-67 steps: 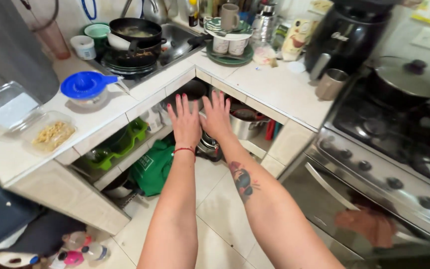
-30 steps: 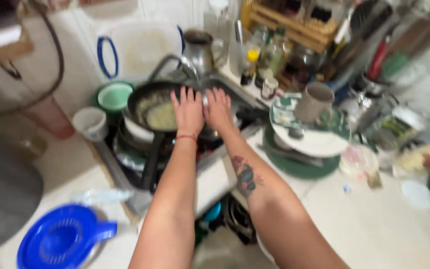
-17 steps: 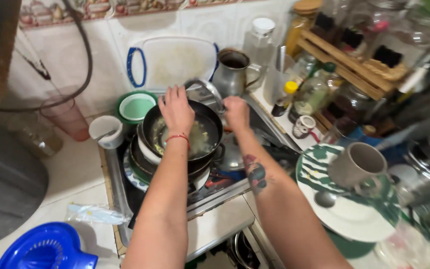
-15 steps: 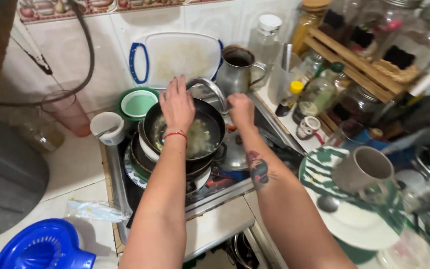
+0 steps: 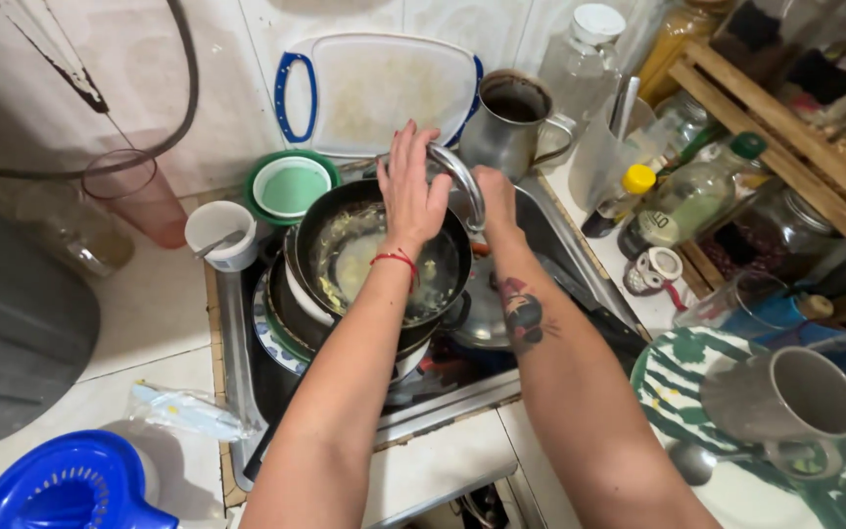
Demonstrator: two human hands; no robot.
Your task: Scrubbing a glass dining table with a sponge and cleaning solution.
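Note:
A curved metal faucet (image 5: pixel 467 181) arcs over a sink (image 5: pixel 237 372) stacked with dirty dishes. My left hand (image 5: pixel 413 191) hovers flat, fingers spread, over a black frying pan (image 5: pixel 350 260) with yellowish food residue, just left of the spout. My right hand (image 5: pixel 494 196) reaches behind the spout with fingers curled; what it touches is hidden. The pan rests on stacked plates and another pan. A metal lid (image 5: pixel 482 313) lies in the sink to the right.
A white cutting board with blue handles (image 5: pixel 374 88), a metal pitcher (image 5: pixel 511 122), green bowls (image 5: pixel 291 186), a white cup (image 5: pixel 219 233), a pink cup (image 5: pixel 139 196) and bottles (image 5: pixel 687 196) surround the sink. A grey mug (image 5: pixel 795 402) sits on a green-patterned plate; a blue juicer (image 5: pixel 66 490) sits front left.
The view swung up from the lower shelves to the sink. Both hands moved forward over the pan to the faucet, the right hand passing behind the spout.

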